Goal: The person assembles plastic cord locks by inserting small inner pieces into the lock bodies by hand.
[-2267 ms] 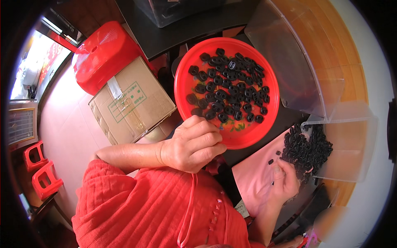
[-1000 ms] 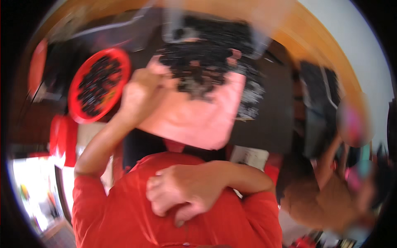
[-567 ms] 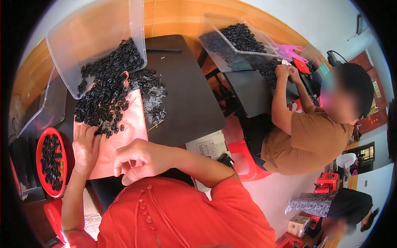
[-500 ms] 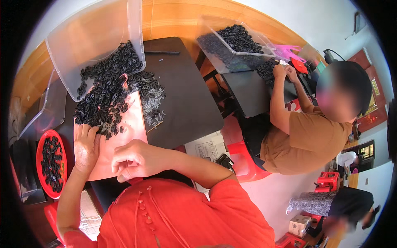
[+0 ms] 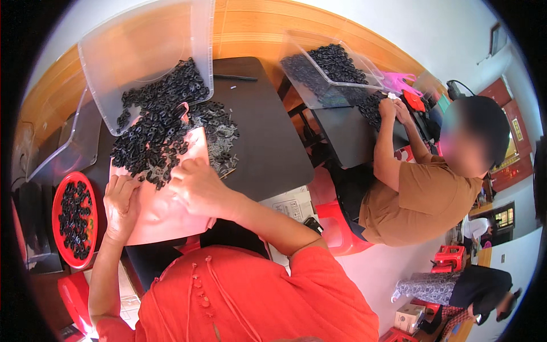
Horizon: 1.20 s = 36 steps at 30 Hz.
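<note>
Left hand: fingers bent, tips down at the near edge of the black parts; whether it grasps one cannot be told.
Right hand: fingers curled above the sheet, near the heap; contents hidden, grip cannot be told.
Black parts: small, rounded, pierced with holes; heaped loosely, upper left of frame.
Sheet: pink, under the near parts.
Bin: clear, tipped, more parts inside.
Tray: red, far left of frame, holding similar parts.
</note>
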Motion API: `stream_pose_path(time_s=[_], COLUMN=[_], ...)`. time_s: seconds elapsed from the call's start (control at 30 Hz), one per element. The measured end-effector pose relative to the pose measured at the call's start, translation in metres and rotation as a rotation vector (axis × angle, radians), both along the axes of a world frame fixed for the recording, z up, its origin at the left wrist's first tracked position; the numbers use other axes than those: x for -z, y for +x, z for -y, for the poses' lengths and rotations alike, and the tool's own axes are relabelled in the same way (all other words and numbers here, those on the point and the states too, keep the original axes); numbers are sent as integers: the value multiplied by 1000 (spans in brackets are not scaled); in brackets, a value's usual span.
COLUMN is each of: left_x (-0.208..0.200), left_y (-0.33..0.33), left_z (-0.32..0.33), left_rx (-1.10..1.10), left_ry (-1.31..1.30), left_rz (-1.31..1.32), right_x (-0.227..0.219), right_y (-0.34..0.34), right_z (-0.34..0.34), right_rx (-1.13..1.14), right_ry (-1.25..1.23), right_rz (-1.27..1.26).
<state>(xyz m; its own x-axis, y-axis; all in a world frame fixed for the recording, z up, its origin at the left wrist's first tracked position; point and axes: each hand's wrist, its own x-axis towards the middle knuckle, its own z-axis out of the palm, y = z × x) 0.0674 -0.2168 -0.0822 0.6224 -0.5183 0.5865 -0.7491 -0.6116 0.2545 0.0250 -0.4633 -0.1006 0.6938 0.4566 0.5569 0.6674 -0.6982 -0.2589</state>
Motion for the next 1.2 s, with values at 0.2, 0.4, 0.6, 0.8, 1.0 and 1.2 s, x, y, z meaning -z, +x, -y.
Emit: stream_pose_path(time_s=[0.2, 0.4, 0.6, 0.8, 1.0, 1.2], left_x=[12, 23, 18, 15, 35, 25], left_y=[-9, -23, -42, -18, -7, -10], left_z=[-18, -45, -38, 15, 20, 38], left_rx=[-52, -192, -227, -155, -208, -162], left_ry=[122, -114, -162, -1, 91, 37], left_rz=[146, 116, 32, 1, 109, 68], right_x=[-9, -16, -15, -10, -11, -7], right_y=[-2, 0, 12, 10, 2, -1], right_z=[11, 25, 3, 3, 19, 33], right_rx=[-79, 20, -24, 34, 76, 97], right_ry=[133, 152, 200, 297, 352, 476], right_rz=[-24, -59, -17, -133, -163, -153])
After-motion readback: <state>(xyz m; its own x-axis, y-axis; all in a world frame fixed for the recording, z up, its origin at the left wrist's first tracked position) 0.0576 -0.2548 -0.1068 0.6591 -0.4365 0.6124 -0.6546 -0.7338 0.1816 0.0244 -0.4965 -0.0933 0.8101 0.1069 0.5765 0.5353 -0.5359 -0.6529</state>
